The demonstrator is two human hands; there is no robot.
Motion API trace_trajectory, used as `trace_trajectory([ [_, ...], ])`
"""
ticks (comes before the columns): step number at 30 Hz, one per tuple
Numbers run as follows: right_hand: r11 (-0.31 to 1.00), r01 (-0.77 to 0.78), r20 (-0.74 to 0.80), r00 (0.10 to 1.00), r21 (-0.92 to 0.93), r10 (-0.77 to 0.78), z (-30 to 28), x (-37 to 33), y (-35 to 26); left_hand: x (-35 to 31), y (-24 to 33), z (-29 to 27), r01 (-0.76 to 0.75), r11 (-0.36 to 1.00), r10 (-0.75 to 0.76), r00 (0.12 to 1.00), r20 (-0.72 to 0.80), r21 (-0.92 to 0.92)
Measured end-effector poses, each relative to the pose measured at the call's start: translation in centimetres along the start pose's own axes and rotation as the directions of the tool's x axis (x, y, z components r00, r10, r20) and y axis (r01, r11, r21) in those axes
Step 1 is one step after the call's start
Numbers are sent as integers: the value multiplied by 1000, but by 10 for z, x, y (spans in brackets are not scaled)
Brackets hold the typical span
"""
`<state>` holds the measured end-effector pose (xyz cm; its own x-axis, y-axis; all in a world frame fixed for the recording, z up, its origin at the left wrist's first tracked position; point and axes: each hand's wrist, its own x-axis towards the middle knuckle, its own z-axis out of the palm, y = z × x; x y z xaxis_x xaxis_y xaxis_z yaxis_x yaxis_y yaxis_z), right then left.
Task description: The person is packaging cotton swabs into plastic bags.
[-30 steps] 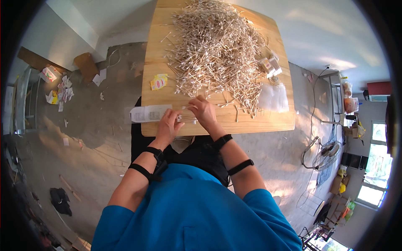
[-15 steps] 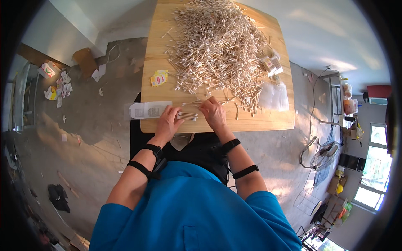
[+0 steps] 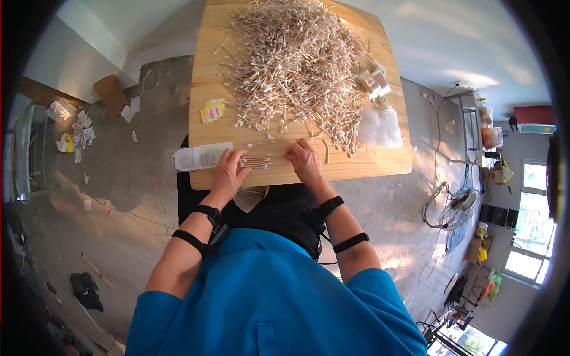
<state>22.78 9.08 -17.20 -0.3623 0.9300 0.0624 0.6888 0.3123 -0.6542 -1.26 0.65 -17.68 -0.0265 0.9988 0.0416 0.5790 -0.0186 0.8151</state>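
My left hand (image 3: 227,173) rests at the table's near edge, closed around the ends of a small bundle of cotton swabs (image 3: 255,162). The swabs lie side by side, their white tips pointing right. A short gap away, my right hand (image 3: 304,161) pinches a single swab (image 3: 276,155), which reaches left toward the bundle. One loose swab (image 3: 260,143) lies on the wood just beyond both hands. Past them rises a large heap of cotton swabs (image 3: 297,65). A clear printed plastic bag (image 3: 202,156) lies beside my left hand, overhanging the table's left edge.
On the wooden table (image 3: 205,127) are a yellow printed card (image 3: 212,111) at left, flat clear bags (image 3: 380,127) at right, and a filled packet (image 3: 374,81) beyond them. Paper scraps (image 3: 83,129) litter the floor at left; a fan (image 3: 462,204) stands at right.
The picture has shifted slightly, moving the table left. My right hand has drawn a little away from the bundle with a single swab in its fingers. My left hand keeps its grip.
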Motion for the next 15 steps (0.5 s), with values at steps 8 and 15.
trace_trajectory([
  [8,992,10,-66,998,123,-2,33,19,-37,1,0,0,-33,999,33,999,-37,14],
  [15,998,38,16,999,-45,-37,36,25,-26,0,0,0,-8,1000,8,1000,-27,26],
])
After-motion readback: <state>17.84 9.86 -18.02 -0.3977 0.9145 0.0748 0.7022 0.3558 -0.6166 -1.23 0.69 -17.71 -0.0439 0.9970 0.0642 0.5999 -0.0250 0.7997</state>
